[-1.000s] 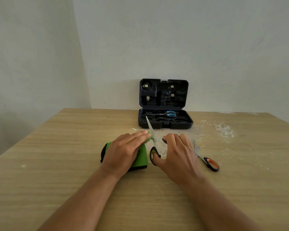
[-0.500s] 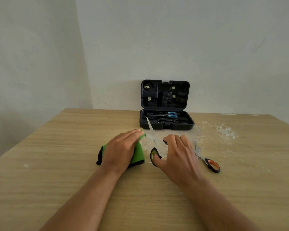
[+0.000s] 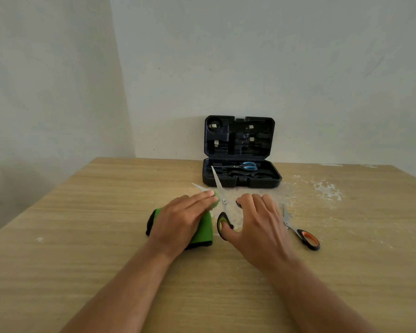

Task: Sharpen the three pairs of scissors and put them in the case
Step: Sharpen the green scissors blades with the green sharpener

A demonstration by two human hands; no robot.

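Since approx 1 s ago our left hand (image 3: 180, 221) slid the green sharpener (image 3: 203, 230) back toward us, then out again along the spread blade of the green scissors (image 3: 222, 212), fingers flat on top; sharpening stroke repeats, pair no. 2 prob. Right hand (image 3: 256, 223) pins both handles, thumb through one loop. Orange scissors (image 3: 300, 233) wait right; blue scissors (image 3: 246, 166) already lie in the far case (image 3: 240, 182) on the surface (image 3: 82, 236).

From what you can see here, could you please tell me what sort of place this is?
Probably a plain room used as a makeshift workspace: a wooden table pushed against bare white walls, with an open tool case and white dust on the tabletop.
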